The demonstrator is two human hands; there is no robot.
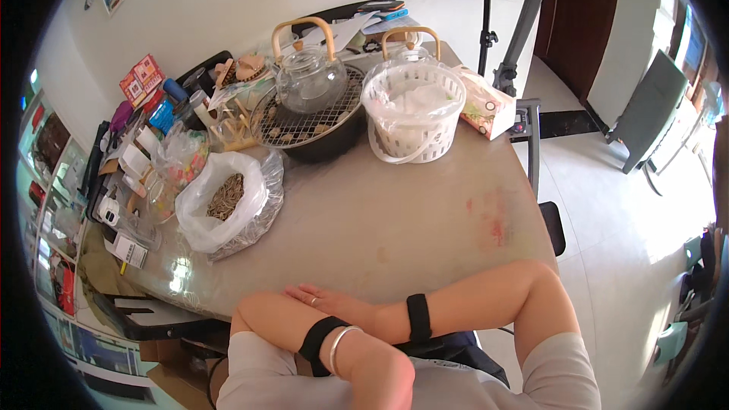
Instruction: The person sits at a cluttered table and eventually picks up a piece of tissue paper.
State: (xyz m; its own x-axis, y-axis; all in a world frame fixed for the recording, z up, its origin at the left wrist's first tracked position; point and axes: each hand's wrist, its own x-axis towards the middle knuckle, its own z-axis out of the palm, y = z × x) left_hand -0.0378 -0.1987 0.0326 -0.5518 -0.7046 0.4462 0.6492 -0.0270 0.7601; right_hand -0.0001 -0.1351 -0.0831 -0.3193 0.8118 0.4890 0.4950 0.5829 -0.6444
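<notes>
My forearms cross at the near edge of the table [364, 235]. My right hand [330, 304] reaches to the left, behind my left forearm, its visible fingers stretched out at the table edge. It wears a ring and holds nothing that I can see. My left hand [383, 372] is bent back toward my body at the lower edge, and its fingers are out of sight. A black strap [323, 338] and a silver bangle [342, 348] circle my left wrist; another black strap [418, 317] is round my right wrist. Nearest on the table is a white plastic bag [196, 220] of dried brown strips [226, 197].
A glass kettle [310, 80] stands on a wire grill [338, 110] over a black basin. Right of it are a lined white basket [414, 133] and a tissue pack [486, 105]. Clutter, including a candy bag [182, 156], fills the left side. A metal stand [520, 38] rises behind.
</notes>
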